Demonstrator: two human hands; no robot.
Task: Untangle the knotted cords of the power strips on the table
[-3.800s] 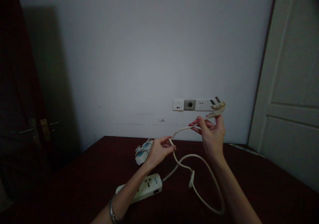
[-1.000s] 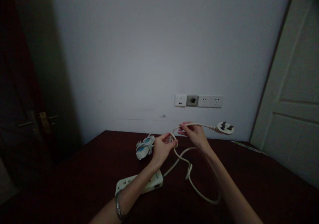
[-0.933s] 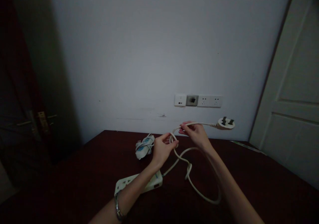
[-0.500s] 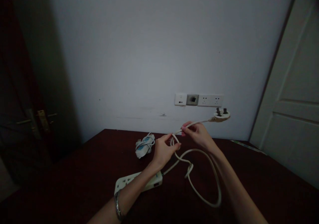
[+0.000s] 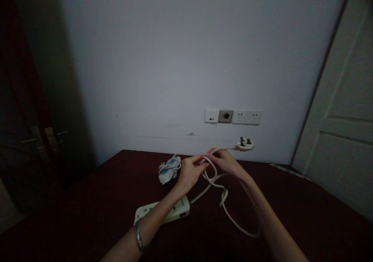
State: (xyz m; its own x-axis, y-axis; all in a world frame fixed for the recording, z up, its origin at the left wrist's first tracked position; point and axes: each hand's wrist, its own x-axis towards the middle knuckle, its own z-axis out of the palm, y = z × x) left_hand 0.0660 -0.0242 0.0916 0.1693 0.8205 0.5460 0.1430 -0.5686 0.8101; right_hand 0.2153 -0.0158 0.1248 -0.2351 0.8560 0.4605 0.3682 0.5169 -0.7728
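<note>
My left hand [image 5: 190, 172] pinches a loop of the white power cord [image 5: 214, 182]. Close against it, my right hand [image 5: 224, 161] grips the same cord a short way below its plug [image 5: 245, 143], whose dark prongs face up. Between the hands the cord crosses over itself, and a loose knot [image 5: 223, 197] sits lower along it. From there it curves behind my right forearm and back to the white power strip [image 5: 176, 211]. That strip lies on the table, partly hidden by my left forearm.
A second, smaller power strip [image 5: 169, 170] wrapped in its own cord lies toward the back of the dark table [image 5: 116, 200]. Wall sockets [image 5: 247, 117] are set in the wall behind. Doors stand at the left and right, and a thin flat strip [image 5: 290, 171] lies at the right back edge.
My right hand has moved left and met my left hand, bringing the plug left and lower. The cord loop between the hands has grown larger.
</note>
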